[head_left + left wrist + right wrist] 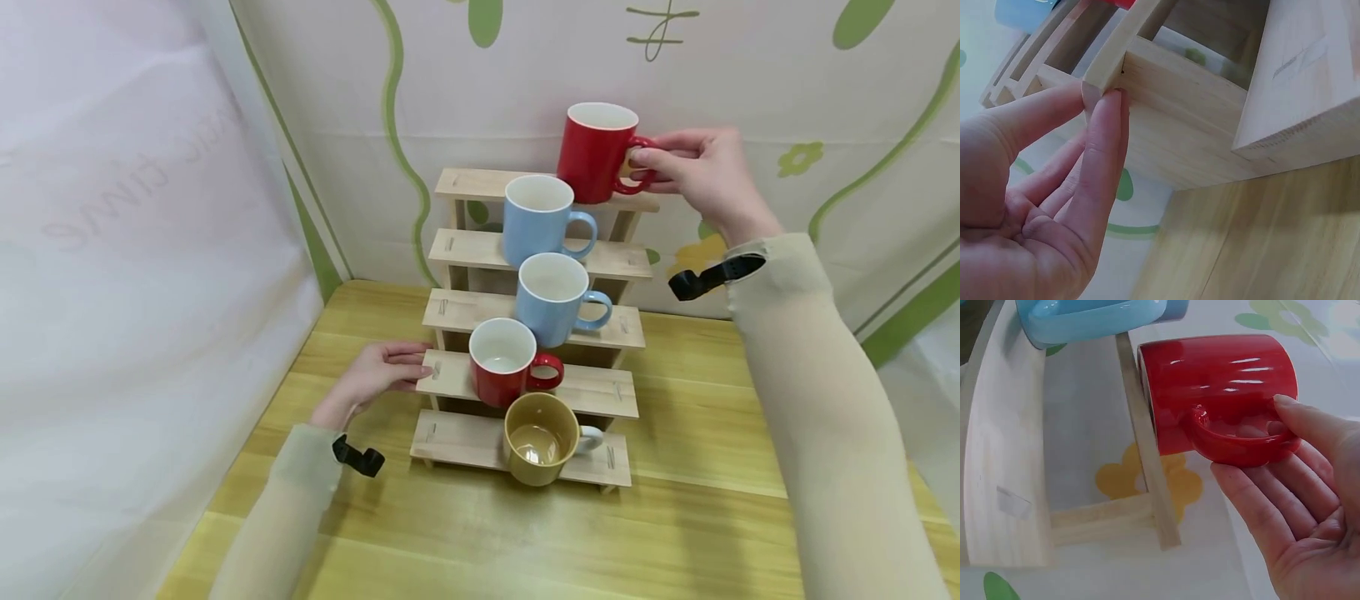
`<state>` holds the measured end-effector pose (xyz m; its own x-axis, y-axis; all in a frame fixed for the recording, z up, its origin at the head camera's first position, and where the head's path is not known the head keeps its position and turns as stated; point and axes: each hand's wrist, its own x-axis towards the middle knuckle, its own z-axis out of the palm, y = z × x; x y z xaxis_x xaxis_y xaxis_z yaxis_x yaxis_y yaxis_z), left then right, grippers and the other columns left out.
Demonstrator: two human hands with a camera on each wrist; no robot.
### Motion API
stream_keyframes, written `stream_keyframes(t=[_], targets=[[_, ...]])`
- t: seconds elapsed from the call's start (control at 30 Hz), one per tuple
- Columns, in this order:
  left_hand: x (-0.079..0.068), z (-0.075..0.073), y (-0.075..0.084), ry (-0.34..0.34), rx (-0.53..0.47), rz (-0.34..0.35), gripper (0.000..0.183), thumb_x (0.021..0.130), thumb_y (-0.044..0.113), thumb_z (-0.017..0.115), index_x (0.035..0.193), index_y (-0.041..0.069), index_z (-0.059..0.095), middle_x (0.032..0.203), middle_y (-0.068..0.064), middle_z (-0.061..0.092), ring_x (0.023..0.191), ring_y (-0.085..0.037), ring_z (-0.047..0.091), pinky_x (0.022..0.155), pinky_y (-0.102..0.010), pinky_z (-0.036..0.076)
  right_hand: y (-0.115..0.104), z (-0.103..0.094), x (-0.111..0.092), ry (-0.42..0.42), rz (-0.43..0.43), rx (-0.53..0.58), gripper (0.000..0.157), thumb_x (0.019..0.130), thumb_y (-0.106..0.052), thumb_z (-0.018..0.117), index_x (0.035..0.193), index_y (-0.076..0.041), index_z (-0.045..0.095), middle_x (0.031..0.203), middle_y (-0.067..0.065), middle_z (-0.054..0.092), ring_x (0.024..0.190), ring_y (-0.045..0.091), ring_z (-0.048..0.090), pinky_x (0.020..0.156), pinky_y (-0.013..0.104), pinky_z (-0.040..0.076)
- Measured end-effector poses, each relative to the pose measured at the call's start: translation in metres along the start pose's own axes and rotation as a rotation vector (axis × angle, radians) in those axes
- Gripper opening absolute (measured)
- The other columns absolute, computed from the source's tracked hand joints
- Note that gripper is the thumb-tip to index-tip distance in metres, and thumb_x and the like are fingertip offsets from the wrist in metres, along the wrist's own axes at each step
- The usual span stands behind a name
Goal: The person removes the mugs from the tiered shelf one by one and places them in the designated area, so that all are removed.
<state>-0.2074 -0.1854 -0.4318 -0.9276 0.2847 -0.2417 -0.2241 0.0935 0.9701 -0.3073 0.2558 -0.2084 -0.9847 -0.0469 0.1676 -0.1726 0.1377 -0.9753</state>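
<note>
My right hand (708, 171) pinches the handle of a tall red mug (594, 154) with a white inside. The mug stands upright at the top board of a stepped wooden rack (592, 392); in the right wrist view, its base meets that board's edge. On the left, my left hand (378, 375) pinches the end of the rack's second board from the bottom. The left wrist view shows thumb and fingertips on that board corner. Down the steps stand a light blue mug (531, 229), another light blue mug (546, 308), a short red mug (495, 383) and a mustard mug (525, 462) with a white handle.
The rack stands on a wood-grain table (420, 542). Close behind it hangs a white cloth (330, 100) with green and yellow plant prints. Another white cloth (150, 275) walls off the left side. Black straps sit on both sleeved wrists.
</note>
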Motion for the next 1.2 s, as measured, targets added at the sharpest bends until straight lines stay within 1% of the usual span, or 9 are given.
stream_keyframes(t=[0.13, 0.23, 0.47, 0.53, 0.73, 0.9, 1.0, 1.2], targets=[[0.003, 0.001, 0.000, -0.008, 0.017, -0.001, 0.051, 0.093, -0.003, 0.072, 0.140, -0.009, 0.054, 0.129, -0.026, 0.063, 0.100, -0.023, 0.070, 0.082, -0.036, 0.061, -0.002, -0.011, -0.009, 0.027, -0.022, 0.062, 0.037, 0.080, -0.014, 0.088, 0.110, 0.002, 0.076, 0.101, 0.010, 0.075, 0.087, 0.021, 0.074, 0.076, 0.032, 0.057], [0.003, 0.001, 0.000, -0.013, 0.032, 0.010, 0.052, 0.093, -0.002, 0.072, 0.141, -0.009, 0.053, 0.130, -0.026, 0.062, 0.100, -0.023, 0.070, 0.082, -0.036, 0.061, -0.005, -0.019, -0.016, 0.046, -0.030, 0.118, 0.037, 0.079, -0.011, 0.088, 0.110, 0.005, 0.075, 0.099, 0.012, 0.076, 0.085, 0.022, 0.074, 0.074, 0.032, 0.058], [0.001, -0.002, -0.004, -0.009, 0.046, 0.019, 0.053, 0.093, 0.001, 0.073, 0.142, -0.009, 0.052, 0.133, -0.027, 0.060, 0.103, -0.023, 0.069, 0.082, -0.034, 0.060, -0.006, -0.042, -0.030, 0.093, -0.067, 0.238, 0.039, 0.076, -0.003, 0.089, 0.109, 0.011, 0.073, 0.095, 0.016, 0.076, 0.082, 0.025, 0.075, 0.072, 0.035, 0.058], [0.001, -0.003, -0.006, -0.008, 0.047, 0.019, 0.054, 0.093, 0.002, 0.073, 0.142, -0.009, 0.052, 0.133, -0.027, 0.060, 0.103, -0.023, 0.069, 0.082, -0.034, 0.060, -0.005, -0.050, -0.034, 0.106, -0.077, 0.259, 0.040, 0.075, -0.002, 0.089, 0.109, 0.011, 0.073, 0.095, 0.017, 0.076, 0.082, 0.025, 0.075, 0.073, 0.035, 0.058], [0.002, -0.006, -0.008, 0.000, 0.048, 0.021, 0.056, 0.094, 0.003, 0.073, 0.143, -0.009, 0.050, 0.134, -0.028, 0.059, 0.103, -0.022, 0.069, 0.082, -0.033, 0.060, 0.000, -0.072, -0.047, 0.176, -0.065, 0.313, 0.041, 0.075, 0.001, 0.089, 0.112, 0.010, 0.073, 0.098, 0.016, 0.076, 0.081, 0.026, 0.075, 0.073, 0.035, 0.059], [0.000, -0.008, -0.007, 0.003, 0.044, 0.015, 0.056, 0.094, 0.002, 0.073, 0.144, -0.009, 0.050, 0.135, -0.027, 0.059, 0.105, -0.023, 0.068, 0.083, -0.034, 0.060, 0.008, -0.087, -0.057, 0.228, -0.062, 0.350, 0.039, 0.077, 0.003, 0.086, 0.113, 0.010, 0.073, 0.100, 0.017, 0.076, 0.080, 0.027, 0.075, 0.073, 0.035, 0.059], [0.000, -0.008, -0.007, -0.002, 0.041, 0.017, 0.057, 0.094, 0.003, 0.073, 0.144, -0.008, 0.050, 0.135, -0.026, 0.059, 0.106, -0.023, 0.069, 0.084, -0.034, 0.060, 0.015, -0.094, -0.063, 0.262, -0.060, 0.362, 0.038, 0.076, 0.002, 0.087, 0.111, 0.010, 0.073, 0.098, 0.017, 0.076, 0.079, 0.027, 0.075, 0.072, 0.035, 0.059], [-0.001, -0.011, -0.007, -0.003, 0.054, 0.028, 0.058, 0.093, 0.005, 0.075, 0.144, -0.007, 0.051, 0.137, -0.023, 0.059, 0.102, -0.022, 0.070, 0.084, -0.033, 0.060, 0.041, -0.107, -0.073, 0.317, -0.029, 0.349, 0.039, 0.074, -0.001, 0.089, 0.109, 0.009, 0.074, 0.097, 0.015, 0.076, 0.081, 0.024, 0.075, 0.071, 0.033, 0.059]])
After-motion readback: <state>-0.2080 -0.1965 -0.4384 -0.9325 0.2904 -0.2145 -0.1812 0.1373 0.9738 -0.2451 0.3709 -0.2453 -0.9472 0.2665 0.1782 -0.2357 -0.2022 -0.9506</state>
